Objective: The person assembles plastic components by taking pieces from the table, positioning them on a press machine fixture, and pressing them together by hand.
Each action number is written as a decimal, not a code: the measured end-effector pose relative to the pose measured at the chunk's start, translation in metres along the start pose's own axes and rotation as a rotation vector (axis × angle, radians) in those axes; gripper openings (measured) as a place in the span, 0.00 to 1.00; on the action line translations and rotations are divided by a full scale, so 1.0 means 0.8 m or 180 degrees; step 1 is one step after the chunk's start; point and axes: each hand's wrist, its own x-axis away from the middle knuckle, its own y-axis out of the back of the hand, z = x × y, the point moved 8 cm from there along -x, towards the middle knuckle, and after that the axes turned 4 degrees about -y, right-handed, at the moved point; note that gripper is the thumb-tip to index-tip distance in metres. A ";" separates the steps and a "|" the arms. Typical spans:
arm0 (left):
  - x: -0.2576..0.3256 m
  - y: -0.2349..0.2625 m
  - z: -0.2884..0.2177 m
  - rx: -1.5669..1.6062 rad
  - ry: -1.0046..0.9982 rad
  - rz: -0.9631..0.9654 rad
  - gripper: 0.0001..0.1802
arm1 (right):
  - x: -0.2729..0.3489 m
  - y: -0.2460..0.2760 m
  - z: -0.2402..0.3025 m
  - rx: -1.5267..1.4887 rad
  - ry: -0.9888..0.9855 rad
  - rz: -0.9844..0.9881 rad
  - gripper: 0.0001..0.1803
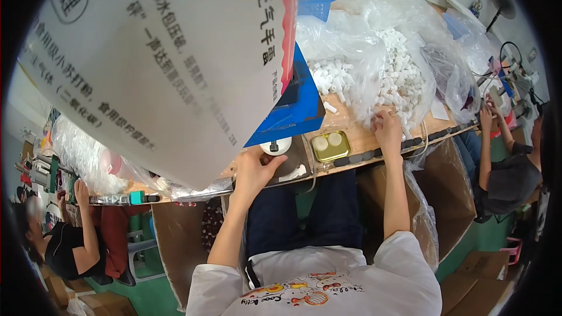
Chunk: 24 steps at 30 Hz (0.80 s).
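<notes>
White and printed, a panel (170, 99) fills ten o'clock from the middle of the view, closest to the eye, its right edge red. At six o'clock lie a shirt (316, 278) with a coloured print and, above it, dark trousers (272, 222). Open cartons flank them, one (181, 246) at half past seven, another (448, 193) toward four.

Just off the middle, toward eight o'clock, the left hand (253, 172) holds a round piece (284, 145), white, in a narrow grip between thumb and fingers. The piece sits below a blue press (298, 114), under its dark rod; whether the rod touches it I cannot tell. A yellow tin (341, 154) with two pale round pads (328, 140) stands near the piece, at three o'clock.

Shortly before three, the right hand (386, 130) bends its fingers at the near edge of a heap (404, 73) of small white tubes; whether it holds one I cannot tell. The heap spreads at two o'clock among clear bags (363, 29). Past it, just after twelve, is a blue basket (314, 1).

Farther out, co-workers sit at eight o'clock (70, 243) and just past three (509, 172).
</notes>
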 end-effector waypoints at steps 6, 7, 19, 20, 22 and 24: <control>0.023 0.004 -0.031 -0.0164 -0.0857 -0.1000 0.15 | 0.035 0.011 0.088 -0.1738 -0.0697 0.1030 0.12; 0.025 0.002 -0.031 -0.0154 -0.0886 -0.1139 0.15 | 0.045 0.012 0.124 -0.1748 0.0119 0.0990 0.12; 0.036 -0.016 -0.011 0.0239 0.0016 -0.0859 0.15 | 0.078 0.017 0.243 -0.3216 0.0290 0.0922 0.12; 0.037 -0.018 -0.008 0.0241 0.0020 -0.0851 0.15 | 0.081 0.022 0.264 -0.3528 0.0655 0.0869 0.12; 0.037 -0.017 -0.011 0.0067 -0.0289 -0.0922 0.16 | 0.084 0.032 0.291 -0.3076 0.1444 0.0472 0.13; 0.037 -0.018 -0.009 0.0039 -0.0318 -0.1069 0.13 | 0.099 0.038 0.308 -0.2565 0.2198 0.0072 0.13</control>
